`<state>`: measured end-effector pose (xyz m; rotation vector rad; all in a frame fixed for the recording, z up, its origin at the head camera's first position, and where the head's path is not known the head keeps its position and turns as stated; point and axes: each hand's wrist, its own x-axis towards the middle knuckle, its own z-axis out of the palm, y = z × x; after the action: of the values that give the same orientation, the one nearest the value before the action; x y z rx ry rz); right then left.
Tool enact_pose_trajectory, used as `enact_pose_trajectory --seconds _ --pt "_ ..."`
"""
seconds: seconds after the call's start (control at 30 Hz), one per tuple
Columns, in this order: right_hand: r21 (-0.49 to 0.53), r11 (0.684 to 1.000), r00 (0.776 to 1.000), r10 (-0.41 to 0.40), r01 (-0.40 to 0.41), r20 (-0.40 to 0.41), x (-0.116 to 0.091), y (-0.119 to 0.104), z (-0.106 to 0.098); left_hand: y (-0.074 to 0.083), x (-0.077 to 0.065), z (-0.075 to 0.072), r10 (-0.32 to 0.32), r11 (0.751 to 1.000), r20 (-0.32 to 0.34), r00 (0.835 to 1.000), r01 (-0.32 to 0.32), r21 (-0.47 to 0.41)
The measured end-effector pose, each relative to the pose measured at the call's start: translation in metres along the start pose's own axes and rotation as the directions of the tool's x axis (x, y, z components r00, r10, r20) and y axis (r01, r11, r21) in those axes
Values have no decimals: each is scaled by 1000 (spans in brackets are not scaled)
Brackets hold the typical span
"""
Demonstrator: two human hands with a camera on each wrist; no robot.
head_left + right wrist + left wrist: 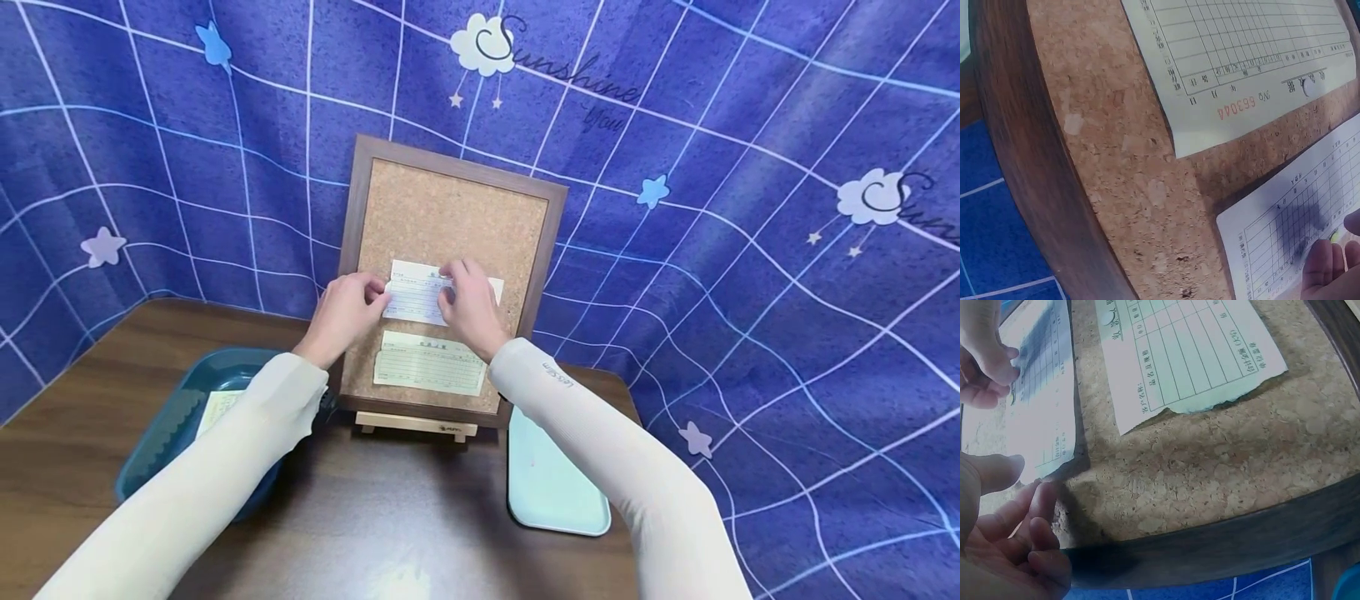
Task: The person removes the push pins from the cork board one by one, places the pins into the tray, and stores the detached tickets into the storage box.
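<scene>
A white receipt slip (416,300) lies against the framed cork board (457,208). My left hand (348,312) pinches its torn left edge between thumb and fingertips. At the slip's upper part, my right hand (474,308) has thumb and fingers around a small yellow-green pushpin (1335,237). How deep the pin sits cannot be seen. Below hangs a pale green receipt slip (429,364), held near its top by a white pin (1309,87). Part of the white slip is hidden behind my right hand.
The board leans on a small wooden stand (416,423) on the brown table (360,517). To the left is a dark teal tray (172,408) with a paper slip (219,408) inside. A light blue tray (558,500) lies to the right. Blue patterned cloth (262,108) hangs behind.
</scene>
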<state>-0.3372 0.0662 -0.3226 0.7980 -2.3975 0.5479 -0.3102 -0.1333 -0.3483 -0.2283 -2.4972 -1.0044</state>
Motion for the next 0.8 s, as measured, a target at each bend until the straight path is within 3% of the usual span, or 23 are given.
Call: enact_pose_trajectory --seconds 0.27,0.8 --pt "-41 999 999 26 -25 25 6 -6 0 2 3 5 16 1000 -39 999 -15 5" --pt "-102 987 985 133 -122 111 22 -17 -6 4 1 4 17 1000 -33 999 -17 5"
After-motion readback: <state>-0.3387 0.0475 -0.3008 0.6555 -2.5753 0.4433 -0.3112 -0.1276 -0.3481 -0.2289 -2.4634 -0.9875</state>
